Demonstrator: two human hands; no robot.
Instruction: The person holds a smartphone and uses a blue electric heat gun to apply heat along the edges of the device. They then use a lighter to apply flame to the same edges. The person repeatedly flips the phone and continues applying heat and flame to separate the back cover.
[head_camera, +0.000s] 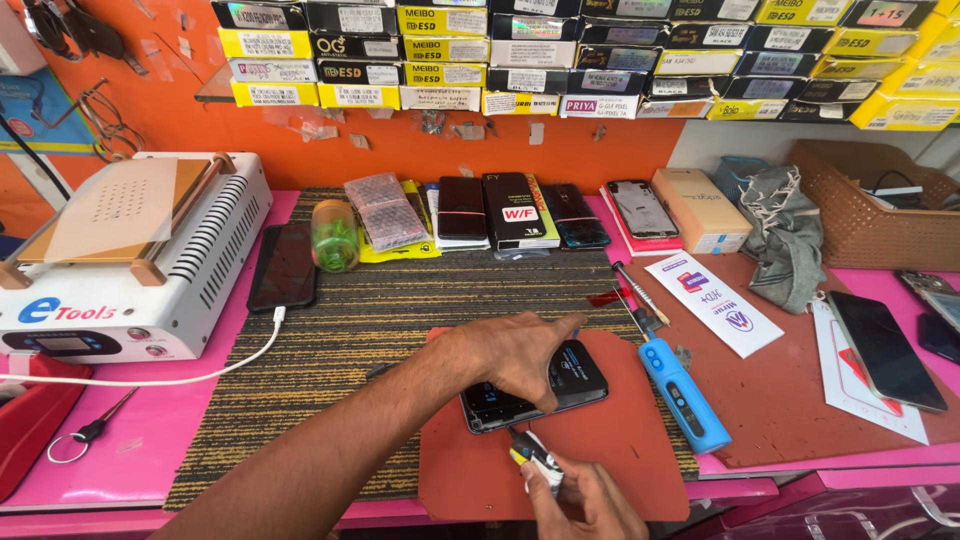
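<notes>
Head view, lower middle of the frame: a dark phone (535, 388) lies flat on a reddish-brown mat (610, 460) on the table (140, 450), long axis running from lower left up toward the right. The left hand (520, 352) comes in from the lower left with the forearm stretched diagonally, palm down, fingers spread over the phone's upper left part and pressing on it, so not gripping, more pinning it. The right hand (585, 500) sits at the bottom edge just below the phone, fingers closed around a small tool (535, 458) with a yellow and white body, tip pointing up at the phone's near edge, just about touching. So the phone is straight ahead of the right hand, and the left one is already on it. A blue electric screwdriver (682, 392) lies just right of the phone, on the mat's edge. Upper left there's a white heating machine (130, 255).
</notes>
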